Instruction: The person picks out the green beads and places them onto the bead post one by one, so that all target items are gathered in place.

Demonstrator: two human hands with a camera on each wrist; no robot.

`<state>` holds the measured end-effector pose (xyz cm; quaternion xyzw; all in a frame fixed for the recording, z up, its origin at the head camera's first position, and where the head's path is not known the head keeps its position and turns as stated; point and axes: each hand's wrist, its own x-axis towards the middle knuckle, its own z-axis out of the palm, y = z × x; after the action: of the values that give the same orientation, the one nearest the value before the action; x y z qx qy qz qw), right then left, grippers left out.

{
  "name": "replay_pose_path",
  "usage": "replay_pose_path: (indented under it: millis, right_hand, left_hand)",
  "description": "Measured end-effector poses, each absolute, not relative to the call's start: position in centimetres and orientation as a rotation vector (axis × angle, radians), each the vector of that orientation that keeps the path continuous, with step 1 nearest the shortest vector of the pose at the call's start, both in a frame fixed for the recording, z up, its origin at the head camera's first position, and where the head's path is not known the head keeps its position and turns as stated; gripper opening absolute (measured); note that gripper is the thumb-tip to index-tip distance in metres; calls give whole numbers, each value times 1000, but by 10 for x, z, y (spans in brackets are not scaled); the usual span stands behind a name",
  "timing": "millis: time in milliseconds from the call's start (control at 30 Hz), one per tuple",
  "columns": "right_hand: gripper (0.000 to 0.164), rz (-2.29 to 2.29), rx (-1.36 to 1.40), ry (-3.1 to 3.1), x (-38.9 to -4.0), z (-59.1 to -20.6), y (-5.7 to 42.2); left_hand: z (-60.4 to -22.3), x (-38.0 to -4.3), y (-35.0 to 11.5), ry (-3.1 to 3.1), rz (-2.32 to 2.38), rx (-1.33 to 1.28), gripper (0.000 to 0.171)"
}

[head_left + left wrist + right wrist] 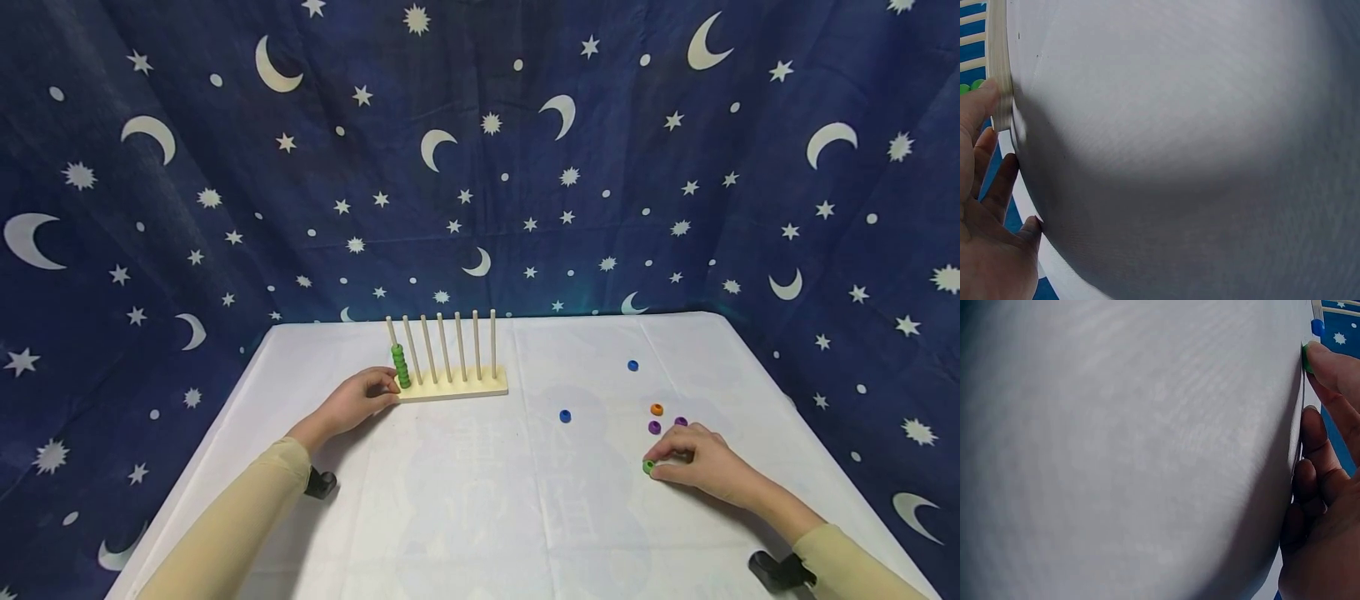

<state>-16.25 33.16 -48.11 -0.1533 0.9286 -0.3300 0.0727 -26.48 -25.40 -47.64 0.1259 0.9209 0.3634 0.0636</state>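
A wooden peg stand (457,387) with a row of upright pegs stands at the back left of the table. Several green beads (401,367) are stacked on its leftmost peg. My left hand (358,396) grips the left end of the base, and the left wrist view shows the thumb against the base edge (999,62). On the right, my right hand (705,462) pinches a green bead (648,467) between thumb and index finger, at the tabletop. That bead (1307,359) is partly hidden by the thumb in the right wrist view.
Just beyond my right hand lie two purple beads (655,427) and an orange bead (657,409). One blue bead (566,416) is near the table's middle, another blue bead (633,365) farther back. A white cloth (465,500) covers the table; a starry blue curtain (480,167) surrounds it.
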Motion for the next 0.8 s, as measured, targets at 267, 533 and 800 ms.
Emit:
replay_pose_path:
  millis: [267,533,800]
  right_hand:
    - [14,-1037,-531,2812,-168,-464,330]
    - [9,-1060,-698,2847,-191,-422,317]
    - [14,-1037,-660,2824,-220,-374,289]
  left_hand:
    - [-476,-265,-255,2796,1092,422,6]
    - [-477,-265,-255,2795,1092,419,7]
    - [-477,-263,-256,2799,1102,422,7]
